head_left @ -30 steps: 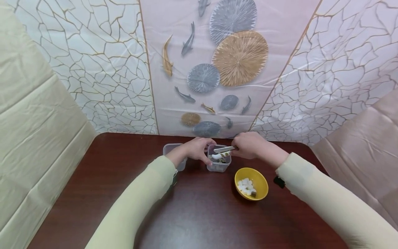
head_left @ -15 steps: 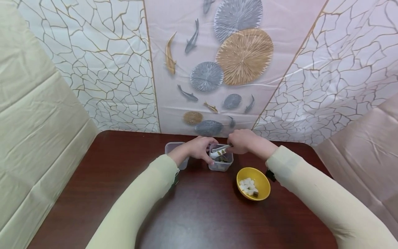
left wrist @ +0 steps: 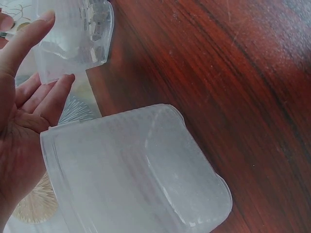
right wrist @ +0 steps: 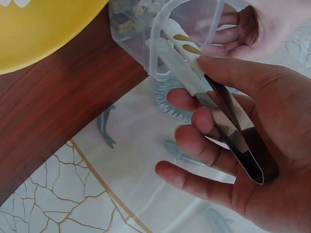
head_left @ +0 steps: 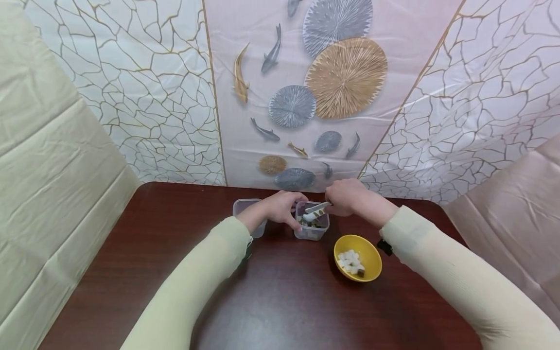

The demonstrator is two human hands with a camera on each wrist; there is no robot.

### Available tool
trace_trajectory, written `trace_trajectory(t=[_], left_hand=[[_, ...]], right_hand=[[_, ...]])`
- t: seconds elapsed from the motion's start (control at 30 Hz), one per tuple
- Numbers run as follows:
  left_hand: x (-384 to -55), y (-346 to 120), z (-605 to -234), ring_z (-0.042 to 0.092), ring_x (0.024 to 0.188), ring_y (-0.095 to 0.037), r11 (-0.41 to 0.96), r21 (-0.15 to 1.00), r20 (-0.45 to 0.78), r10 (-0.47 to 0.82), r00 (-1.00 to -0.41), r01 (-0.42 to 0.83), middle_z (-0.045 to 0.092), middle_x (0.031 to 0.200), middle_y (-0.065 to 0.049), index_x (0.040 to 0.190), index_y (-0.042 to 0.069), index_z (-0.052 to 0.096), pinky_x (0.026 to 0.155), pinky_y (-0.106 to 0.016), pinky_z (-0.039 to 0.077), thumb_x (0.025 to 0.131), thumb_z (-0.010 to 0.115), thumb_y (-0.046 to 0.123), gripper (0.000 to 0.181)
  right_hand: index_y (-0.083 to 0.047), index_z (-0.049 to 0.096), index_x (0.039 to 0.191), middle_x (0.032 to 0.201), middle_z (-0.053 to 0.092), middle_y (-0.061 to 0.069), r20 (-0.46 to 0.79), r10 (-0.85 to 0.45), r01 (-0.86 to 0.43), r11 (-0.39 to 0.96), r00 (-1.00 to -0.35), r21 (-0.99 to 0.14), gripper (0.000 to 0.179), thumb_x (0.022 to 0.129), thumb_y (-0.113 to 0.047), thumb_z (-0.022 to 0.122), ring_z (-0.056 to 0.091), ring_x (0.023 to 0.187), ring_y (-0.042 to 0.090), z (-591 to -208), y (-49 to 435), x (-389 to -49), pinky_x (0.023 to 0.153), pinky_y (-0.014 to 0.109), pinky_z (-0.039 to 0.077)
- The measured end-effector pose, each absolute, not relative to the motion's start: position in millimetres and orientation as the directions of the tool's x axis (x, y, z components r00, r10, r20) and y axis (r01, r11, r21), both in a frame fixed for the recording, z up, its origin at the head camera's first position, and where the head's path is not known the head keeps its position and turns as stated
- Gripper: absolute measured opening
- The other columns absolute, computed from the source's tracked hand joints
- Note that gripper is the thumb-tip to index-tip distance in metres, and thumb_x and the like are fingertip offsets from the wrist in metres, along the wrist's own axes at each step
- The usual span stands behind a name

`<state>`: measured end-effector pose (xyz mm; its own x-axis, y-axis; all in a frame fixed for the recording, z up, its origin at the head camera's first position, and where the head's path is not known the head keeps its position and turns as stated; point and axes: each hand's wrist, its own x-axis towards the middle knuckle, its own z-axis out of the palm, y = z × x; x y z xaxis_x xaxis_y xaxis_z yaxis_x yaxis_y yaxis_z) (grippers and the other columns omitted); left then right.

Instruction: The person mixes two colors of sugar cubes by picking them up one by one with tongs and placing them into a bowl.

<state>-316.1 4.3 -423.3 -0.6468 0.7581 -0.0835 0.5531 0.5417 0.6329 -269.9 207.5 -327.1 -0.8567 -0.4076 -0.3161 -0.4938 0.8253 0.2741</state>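
My right hand (head_left: 345,198) holds a pair of tongs (right wrist: 189,63) with metal arms and white tips, marked with yellow-brown drops. The tips reach inside a small clear plastic container (head_left: 308,234), where several small dark and pale pieces (head_left: 314,223) lie at the bottom. My left hand (head_left: 280,208) grips this container from the left, thumb at the near side and fingers at the far side. In the left wrist view the thumb and fingers (left wrist: 60,92) stand on either side of its wall. Whether the tips pinch a piece, I cannot tell.
A second clear container (left wrist: 146,170) stands under my left wrist, partly hidden by the forearm. Right of the middle, a yellow bowl (head_left: 371,257) holds several white cubes (head_left: 349,261) and one dark cube (head_left: 360,273). A patterned cloth backdrop (head_left: 262,160) rises behind the table.
My right hand has moved the tongs left and farther into the container, then slightly back to the right. The tips came closer together, then a little apart. My left hand keeps its hold.
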Motion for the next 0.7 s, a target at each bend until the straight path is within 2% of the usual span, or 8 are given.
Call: trace_trajectory(t=[0.2, 0.43, 0.7], left_hand=[[-316, 4, -423, 0.063, 0.133, -0.025, 0.547, 0.642, -0.101, 0.755, -0.647, 0.538, 0.059, 0.151, -0.011, 0.154, 0.004, 0.052, 0.11, -0.032, 0.053, 0.083, 0.094, 0.023, 0.085], [-316, 4, -423, 0.064, 0.132, -0.026, 0.54, 0.634, -0.082, 0.759, -0.646, 0.554, 0.059, 0.151, -0.012, 0.153, 0.004, 0.053, 0.11, -0.032, 0.054, 0.082, 0.095, 0.023, 0.085], [-314, 4, -423, 0.066, 0.129, -0.026, 0.539, 0.626, -0.078, 0.762, -0.643, 0.563, 0.06, 0.149, -0.012, 0.153, 0.004, 0.053, 0.109, -0.031, 0.054, 0.082, 0.095, 0.024, 0.084]], right_hand=[[-0.018, 0.072, 0.078, 0.066, 0.061, -0.002, -0.253, -0.488, -0.546, 0.791, -0.835, 0.275, 0.027, 0.099, -0.035, 0.074, 0.058, 0.062, 0.02, -333, 206, -268, 0.059, 0.039, 0.055], [-0.013, 0.072, 0.078, 0.074, 0.069, 0.004, -0.119, -0.658, -0.649, 0.666, -0.743, 0.368, 0.024, 0.092, -0.03, 0.082, 0.067, 0.067, 0.027, -345, 205, -265, 0.061, 0.045, 0.06], [-0.011, 0.075, 0.08, 0.074, 0.07, 0.005, -0.127, -0.659, -0.637, 0.631, -0.741, 0.443, 0.024, 0.091, -0.031, 0.085, 0.066, 0.064, 0.024, -345, 199, -263, 0.06, 0.041, 0.061]])
